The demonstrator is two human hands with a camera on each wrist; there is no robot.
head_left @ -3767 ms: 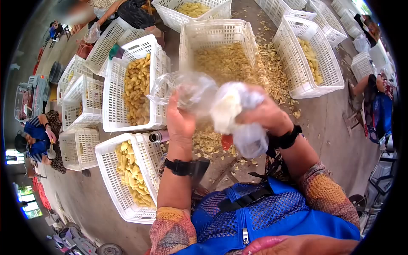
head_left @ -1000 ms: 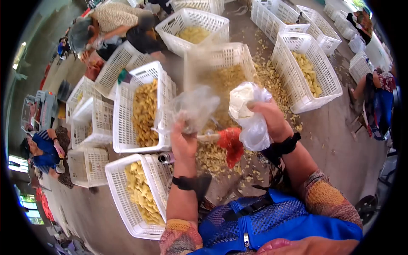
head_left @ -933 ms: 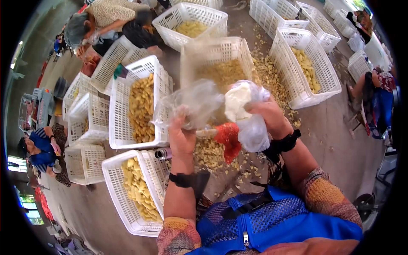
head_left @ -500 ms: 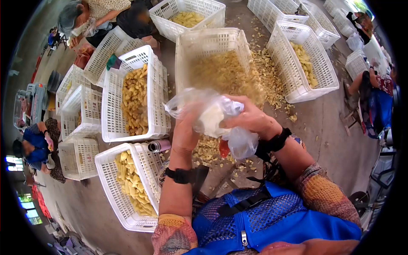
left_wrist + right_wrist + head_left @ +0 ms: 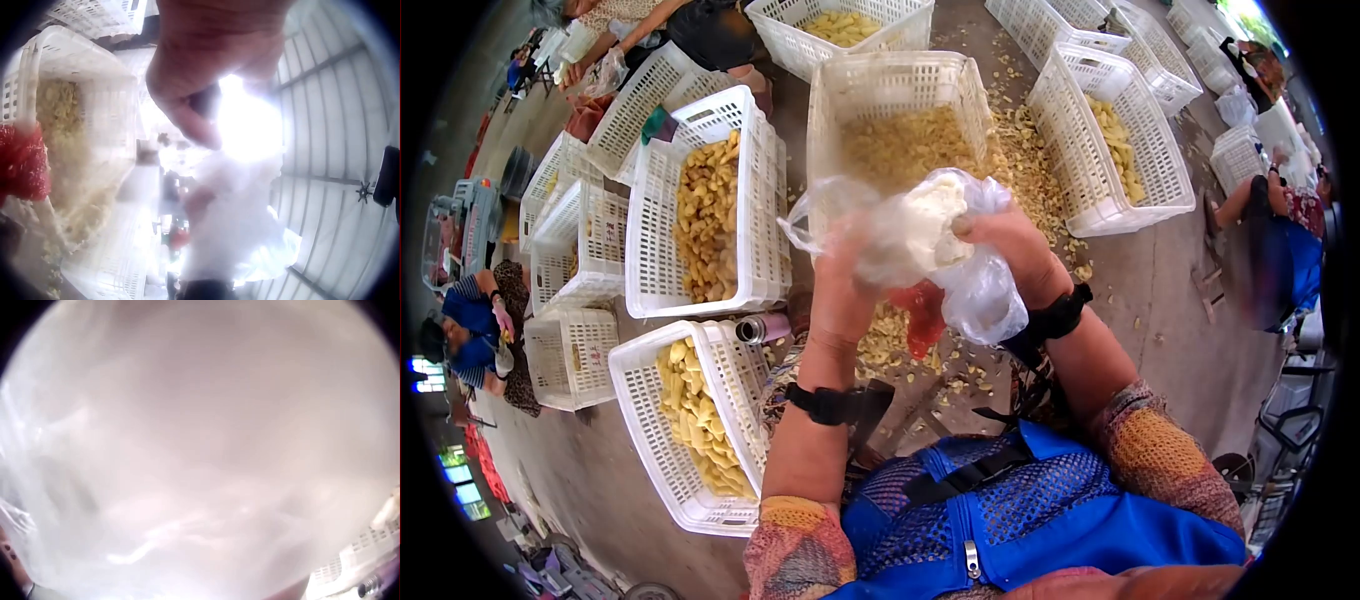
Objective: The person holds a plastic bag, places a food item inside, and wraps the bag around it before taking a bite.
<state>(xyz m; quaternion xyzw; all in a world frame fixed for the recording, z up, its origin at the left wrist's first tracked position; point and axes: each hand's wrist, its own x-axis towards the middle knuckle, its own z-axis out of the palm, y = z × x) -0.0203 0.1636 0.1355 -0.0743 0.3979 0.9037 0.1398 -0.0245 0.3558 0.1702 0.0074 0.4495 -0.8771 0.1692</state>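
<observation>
In the head view my right hand [image 5: 1015, 250] grips a white bun [image 5: 935, 215] with a torn, uneven face, wrapped in a thin clear plastic bag [image 5: 985, 300]. The thumb presses on the bun's edge. My left hand [image 5: 840, 280], blurred, is close beside the bun with curled fingers, holding a second clear bag [image 5: 802, 222] that spreads out to the left. The left wrist view shows the left hand [image 5: 212, 62] from close by, a bent finger above the hazy white plastic [image 5: 231, 231]. Whitish plastic [image 5: 200, 456] fills most of the right wrist view.
A crate [image 5: 890, 70] of peelings stands ahead, with scraps spilled on the floor. Crates of ginger-like roots [image 5: 710, 220] and peeled pieces [image 5: 700, 420] stand at left, another crate [image 5: 1115, 215] at right. A flask [image 5: 762, 327] and red mesh [image 5: 920, 315] are near. Other people sit around.
A second ago the hands were apart; by half a second ago they had met at the bun. Now the right hand is slightly raised, showing more of the bun and red mesh.
</observation>
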